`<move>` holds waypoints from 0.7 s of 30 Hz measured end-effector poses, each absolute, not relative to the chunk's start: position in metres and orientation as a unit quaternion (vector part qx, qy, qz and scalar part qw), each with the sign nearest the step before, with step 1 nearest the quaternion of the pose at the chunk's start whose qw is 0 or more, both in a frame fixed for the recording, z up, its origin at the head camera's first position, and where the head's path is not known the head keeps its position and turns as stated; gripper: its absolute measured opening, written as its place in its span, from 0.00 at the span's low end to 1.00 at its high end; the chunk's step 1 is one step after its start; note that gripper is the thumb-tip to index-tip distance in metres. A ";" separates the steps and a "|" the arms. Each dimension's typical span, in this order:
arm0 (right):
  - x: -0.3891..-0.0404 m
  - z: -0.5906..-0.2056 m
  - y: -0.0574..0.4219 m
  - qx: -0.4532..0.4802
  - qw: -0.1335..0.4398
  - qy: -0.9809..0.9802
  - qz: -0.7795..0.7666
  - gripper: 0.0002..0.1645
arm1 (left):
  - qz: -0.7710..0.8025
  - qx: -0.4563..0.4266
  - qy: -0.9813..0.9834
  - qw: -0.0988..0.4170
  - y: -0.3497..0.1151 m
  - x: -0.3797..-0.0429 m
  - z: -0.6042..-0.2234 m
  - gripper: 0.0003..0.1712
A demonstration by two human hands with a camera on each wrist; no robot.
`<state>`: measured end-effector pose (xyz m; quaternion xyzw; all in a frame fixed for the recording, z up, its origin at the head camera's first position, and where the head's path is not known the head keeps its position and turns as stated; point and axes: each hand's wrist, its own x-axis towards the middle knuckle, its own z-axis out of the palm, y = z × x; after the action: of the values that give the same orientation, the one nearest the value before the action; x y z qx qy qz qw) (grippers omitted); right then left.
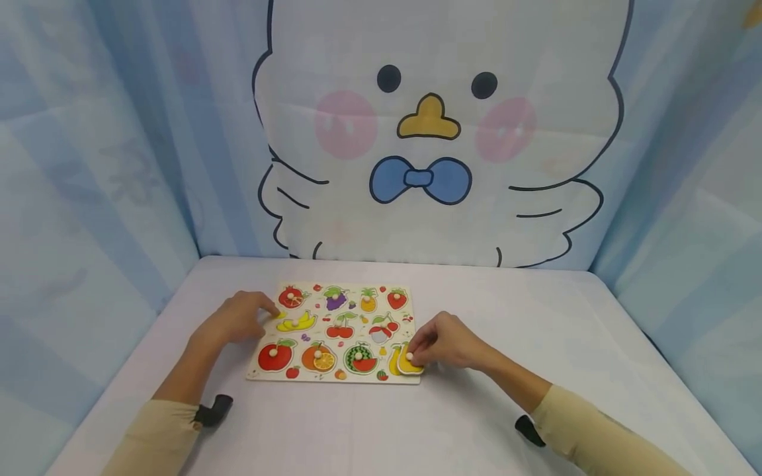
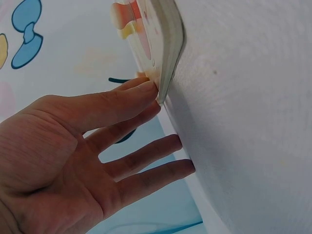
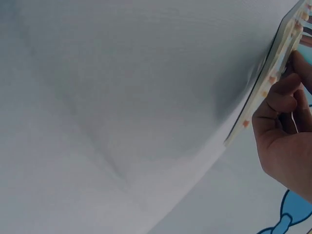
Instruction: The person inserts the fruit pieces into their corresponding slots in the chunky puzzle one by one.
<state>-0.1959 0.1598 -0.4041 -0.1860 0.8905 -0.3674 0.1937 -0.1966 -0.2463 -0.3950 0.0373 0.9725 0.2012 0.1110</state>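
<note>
A wooden fruit puzzle board [image 1: 369, 377] lies flat on the white table. At its lower right corner, my right hand [image 1: 448, 340] pinches a yellow fruit puzzle piece [image 1: 407, 365] by its pale knob area. That piece sits askew over a yellow printed spot, partly covered by the fingers. In the right wrist view, the right hand [image 3: 285, 124] has its fingertips at the board's edge. My left hand [image 1: 241, 317] touches the board's left edge. The left wrist view shows the left hand [image 2: 83, 141] with thumb and forefinger against the board's edge and the other fingers extended.
Other knobbed pieces sit in the board, including an apple [image 1: 275, 357], an orange [image 1: 317, 359], a watermelon [image 1: 360, 361] and cherries [image 1: 340, 330]. White table [image 1: 500, 297] surrounds the board. A curtain with a cartoon bird [image 1: 440, 231] hangs behind the table.
</note>
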 end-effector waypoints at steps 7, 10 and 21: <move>-0.198 -0.407 0.151 -0.195 0.197 0.890 -0.363 0.06 | 0.199 0.042 0.973 0.107 -0.246 -0.196 -0.395 0.25; -0.199 -0.409 0.148 -0.201 0.197 0.888 -0.363 0.05 | 0.200 0.041 0.973 0.108 -0.245 -0.196 -0.394 0.25; -0.199 -0.409 0.142 -0.203 0.201 0.885 -0.368 0.05 | 0.198 0.037 0.974 0.108 -0.245 -0.196 -0.394 0.25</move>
<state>-0.1990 0.1424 -0.4085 -0.2026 0.8849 -0.3679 0.2012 -0.1956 -0.2450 -0.3935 0.0366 0.9736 0.1979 0.1077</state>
